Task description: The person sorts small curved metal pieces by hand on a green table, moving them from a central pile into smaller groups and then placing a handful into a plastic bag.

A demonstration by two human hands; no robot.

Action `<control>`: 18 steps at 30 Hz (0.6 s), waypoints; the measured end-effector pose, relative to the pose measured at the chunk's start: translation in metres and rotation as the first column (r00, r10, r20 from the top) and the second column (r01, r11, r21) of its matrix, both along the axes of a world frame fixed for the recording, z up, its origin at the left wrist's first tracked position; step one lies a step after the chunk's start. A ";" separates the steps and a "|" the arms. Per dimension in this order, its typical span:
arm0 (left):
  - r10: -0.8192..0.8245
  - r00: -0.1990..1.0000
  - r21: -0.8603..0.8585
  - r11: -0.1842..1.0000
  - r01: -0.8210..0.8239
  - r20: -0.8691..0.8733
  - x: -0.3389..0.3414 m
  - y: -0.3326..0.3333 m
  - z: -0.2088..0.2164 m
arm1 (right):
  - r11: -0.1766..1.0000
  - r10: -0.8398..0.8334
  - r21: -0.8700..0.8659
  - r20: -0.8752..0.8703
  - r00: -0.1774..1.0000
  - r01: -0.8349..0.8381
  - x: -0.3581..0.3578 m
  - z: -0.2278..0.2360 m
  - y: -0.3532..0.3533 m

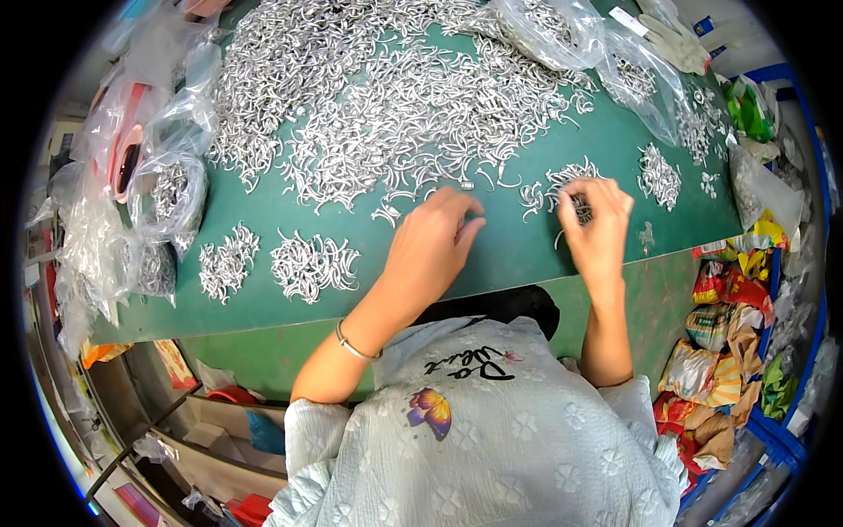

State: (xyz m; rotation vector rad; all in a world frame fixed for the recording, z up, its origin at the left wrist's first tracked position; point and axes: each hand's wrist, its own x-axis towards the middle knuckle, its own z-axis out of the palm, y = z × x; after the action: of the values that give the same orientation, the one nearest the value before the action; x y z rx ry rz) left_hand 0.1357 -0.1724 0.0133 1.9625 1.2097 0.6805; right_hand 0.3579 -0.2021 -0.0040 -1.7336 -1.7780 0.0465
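A large heap of small curved silver metal pieces (413, 114) spreads over the green table (421, 303). At the heap's near edge is my left hand (435, 233), its fingers curled toward the thumb; whatever lies between the fingertips is too small to name. A few loose pieces (385, 213) lie beside that hand. My right hand (601, 220) is curled, with shaded metal pieces (581, 209) showing inside the ring of thumb and fingers. A small pile (571, 174) lies just beyond it, partly hidden by the fingers.
Two small piles (314, 265) (228, 262) lie at the table's near left, another pile (659, 177) at the right. Clear plastic bags (167, 193) crowd the left edge; more bags (645, 83) lie far right. Blue shelving (781, 443) with colourful packets (702, 373) stands to the right.
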 end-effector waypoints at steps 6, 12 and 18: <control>0.040 0.993 0.058 0.997 -0.046 0.110 0.001 -0.007 -0.010 | 0.971 -0.156 -0.137 0.264 0.952 0.197 0.013 0.016 -0.010; 0.198 0.869 -0.587 0.800 0.123 0.453 -0.005 -0.006 -0.004 | 0.980 0.197 -0.037 0.129 0.972 -0.194 -0.032 0.000 0.024; 0.563 0.522 -0.765 0.532 0.364 0.640 -0.009 -0.026 -0.002 | 0.955 0.240 -0.151 -0.117 0.964 -0.256 -0.035 0.006 0.017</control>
State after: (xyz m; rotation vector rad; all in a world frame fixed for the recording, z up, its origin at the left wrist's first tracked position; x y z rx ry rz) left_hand 0.1269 -0.1985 0.0111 0.4717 0.7330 0.7639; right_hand 0.3230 -0.1849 0.0017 -1.5779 -1.9541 0.3891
